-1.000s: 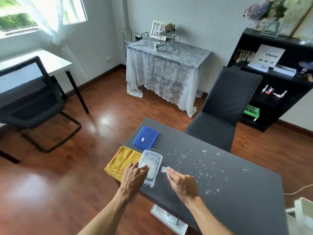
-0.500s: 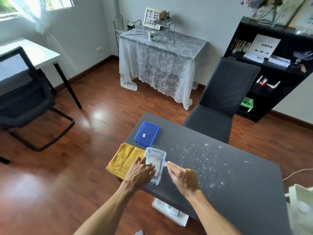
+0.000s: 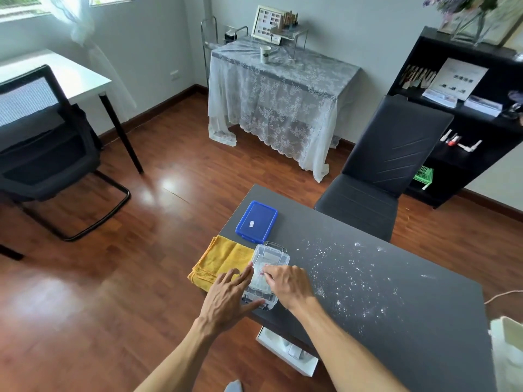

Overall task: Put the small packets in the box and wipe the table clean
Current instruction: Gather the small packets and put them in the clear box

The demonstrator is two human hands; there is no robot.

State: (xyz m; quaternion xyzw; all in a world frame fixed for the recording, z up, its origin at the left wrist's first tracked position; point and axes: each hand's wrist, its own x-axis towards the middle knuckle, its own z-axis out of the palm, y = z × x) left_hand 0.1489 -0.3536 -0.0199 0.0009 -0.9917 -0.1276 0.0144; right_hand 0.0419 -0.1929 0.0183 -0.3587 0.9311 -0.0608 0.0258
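A clear plastic box (image 3: 270,257) stands open near the left end of the dark table (image 3: 396,321). My left hand (image 3: 230,294) lies flat against the box's left side, fingers spread, steadying it. My right hand (image 3: 287,284) reaches over the box's right rim, its fingertips pinched on a small packet (image 3: 261,274) inside the box. Pale packets show faintly through the box's walls. The blue lid (image 3: 257,222) lies on the table behind the box. A folded yellow cloth (image 3: 223,260) lies at the table's left edge, just left of the box.
White crumbs (image 3: 348,275) are scattered over the middle of the table. A black chair (image 3: 379,176) stands at the far side. A white object (image 3: 508,352) sits at the table's right edge. A lace-covered table (image 3: 277,100) stands against the back wall.
My right hand has carried the small packet from the table beside the box over the rim into the box. My left hand has stayed at the box's left side.
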